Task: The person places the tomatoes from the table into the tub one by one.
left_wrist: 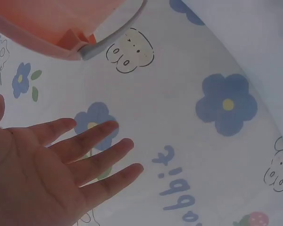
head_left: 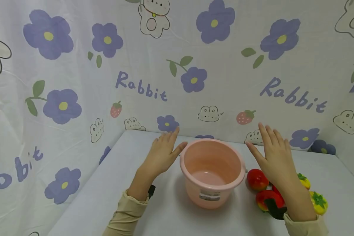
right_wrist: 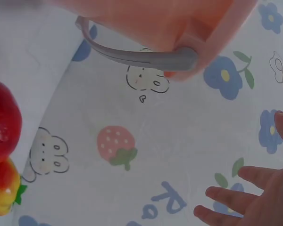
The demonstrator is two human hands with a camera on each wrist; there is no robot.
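A pink bucket (head_left: 194, 185) is set upright on the white surface (head_left: 165, 209), between the two hands. Its mouth is turned upward, its axis is held near vertical, and a label (head_left: 210, 195) on its wall is faced toward the person. The grey handle (right_wrist: 137, 57) is lowered below the rim. The left hand (head_left: 162, 152) is held beside the bucket with fingers spread and nothing grasped, its thumb pointed toward the rim. The right hand (head_left: 275, 157) is likewise held spread and unladen on the other side, fingers directed forward, apart from the bucket. To the right of the bucket, a red fruit (head_left: 257, 179), a red-and-yellow fruit (head_left: 266, 198) and a yellow fruit (head_left: 319, 202) are grouped, partly hidden by the right forearm. Behind, the surface is bordered by a printed cloth (head_left: 224, 91).
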